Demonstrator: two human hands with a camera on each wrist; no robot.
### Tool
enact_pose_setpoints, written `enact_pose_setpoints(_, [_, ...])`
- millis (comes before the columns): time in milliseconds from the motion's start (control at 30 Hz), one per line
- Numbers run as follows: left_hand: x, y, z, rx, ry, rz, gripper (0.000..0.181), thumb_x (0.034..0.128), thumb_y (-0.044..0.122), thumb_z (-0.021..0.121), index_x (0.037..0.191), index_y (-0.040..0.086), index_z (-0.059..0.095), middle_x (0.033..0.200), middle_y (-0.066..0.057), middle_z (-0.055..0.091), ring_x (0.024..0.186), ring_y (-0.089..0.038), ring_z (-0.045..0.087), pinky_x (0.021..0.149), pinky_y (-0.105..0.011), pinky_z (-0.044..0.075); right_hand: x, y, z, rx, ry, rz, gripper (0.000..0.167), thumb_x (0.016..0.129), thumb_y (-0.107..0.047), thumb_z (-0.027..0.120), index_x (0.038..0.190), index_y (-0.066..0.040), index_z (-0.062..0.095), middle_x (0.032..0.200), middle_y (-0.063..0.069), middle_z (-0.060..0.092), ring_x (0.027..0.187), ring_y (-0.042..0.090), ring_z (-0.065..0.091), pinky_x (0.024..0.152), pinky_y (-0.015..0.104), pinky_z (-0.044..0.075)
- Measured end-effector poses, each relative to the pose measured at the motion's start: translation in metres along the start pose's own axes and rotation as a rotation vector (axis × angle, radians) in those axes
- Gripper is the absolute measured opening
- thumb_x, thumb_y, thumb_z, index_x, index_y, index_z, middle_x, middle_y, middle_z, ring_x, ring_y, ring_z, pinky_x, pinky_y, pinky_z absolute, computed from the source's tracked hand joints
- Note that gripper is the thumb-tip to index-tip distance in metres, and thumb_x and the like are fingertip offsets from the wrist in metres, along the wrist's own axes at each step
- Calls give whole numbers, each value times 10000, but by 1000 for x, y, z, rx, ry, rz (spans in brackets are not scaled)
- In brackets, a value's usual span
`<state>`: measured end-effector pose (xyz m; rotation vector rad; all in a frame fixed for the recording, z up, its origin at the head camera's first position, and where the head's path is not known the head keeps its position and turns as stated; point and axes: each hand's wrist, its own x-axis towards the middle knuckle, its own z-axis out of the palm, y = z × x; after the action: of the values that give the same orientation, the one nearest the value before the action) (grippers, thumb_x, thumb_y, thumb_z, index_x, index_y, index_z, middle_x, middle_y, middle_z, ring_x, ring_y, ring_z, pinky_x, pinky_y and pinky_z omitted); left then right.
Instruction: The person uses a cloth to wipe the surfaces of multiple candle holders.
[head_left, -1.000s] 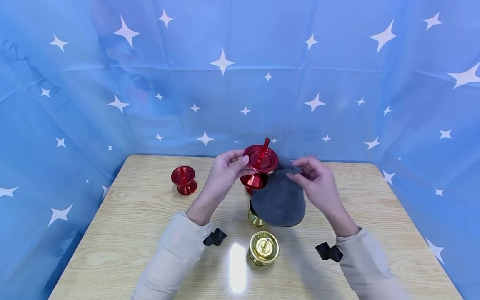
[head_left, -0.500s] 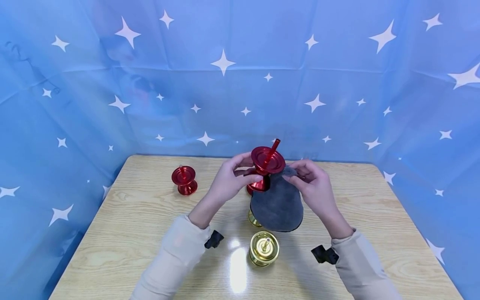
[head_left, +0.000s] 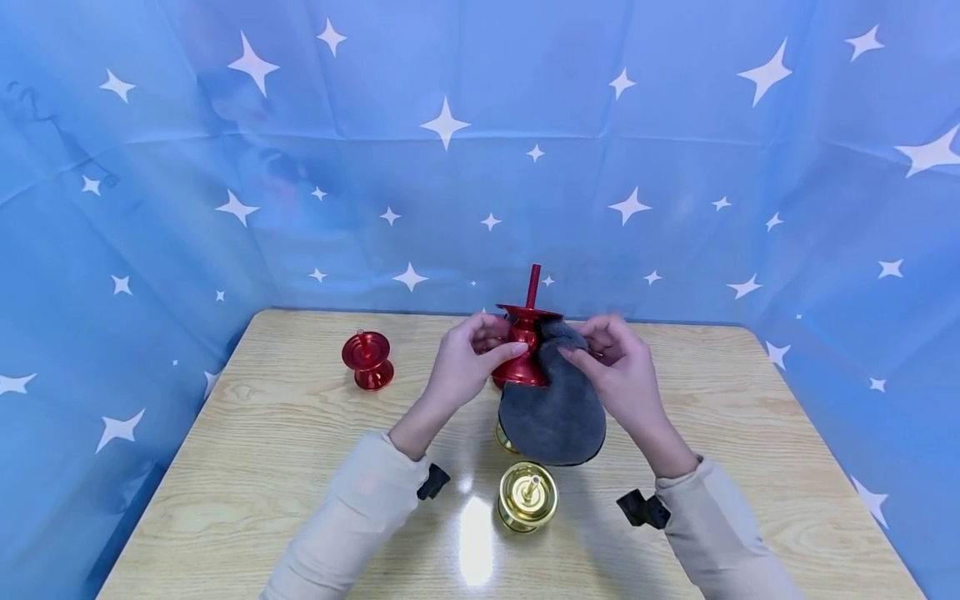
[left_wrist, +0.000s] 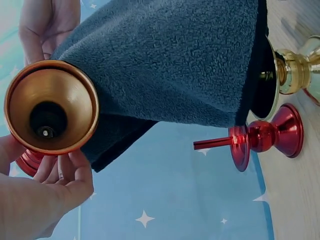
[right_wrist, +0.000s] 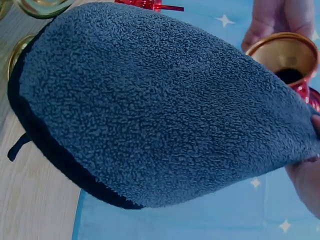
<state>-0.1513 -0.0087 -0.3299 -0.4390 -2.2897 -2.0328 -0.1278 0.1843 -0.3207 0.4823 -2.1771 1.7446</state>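
Tbl [head_left: 232, 450] below, L hand [head_left: 462, 358] curled rnd red holder [head_left: 527, 370].

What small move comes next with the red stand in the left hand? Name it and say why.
Probably press the grey cloth against the red stand: the left hand grips the stand, while the right hand pinches the cloth's upper end close beside it.

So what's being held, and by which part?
The left hand holds a red stand by its narrow middle; the right hand pinches a gray cloth by its gathered upper end.
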Motion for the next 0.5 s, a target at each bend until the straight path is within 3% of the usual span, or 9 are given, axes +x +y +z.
enact_pose_setpoints(100, [-1,-1,1,3,-5,-3,274,802,127,709,1020,-7,611,953,-126,637,850,-214,610,741,-285,518,-2,0,0,-36,-47,-9,201,766,132,643,948,89,569,932,38,660,841,53,617,720,186,505])
enact_pose_setpoints(233, [-2,-2,1,-16,-6,-2,259,803,112,704,1010,-11,608,959,-137,633,860,-224,609,755,-289,517,-7,2,-2,-56,-142,-29,205,809,98,615,1014,89,613,1090,202,595,949,57,584,777,177,486])
enact_pose_setpoints(500, [-3,-3,2,-64,-20,16,249,825,102,680,1026,-23,600,975,-144,627,888,-225,608,797,-301,506,-11,4,-12,11,-328,-68,326,841,136,542,1166,122,541,1329,215,406,1204,118,428,900,214,429])
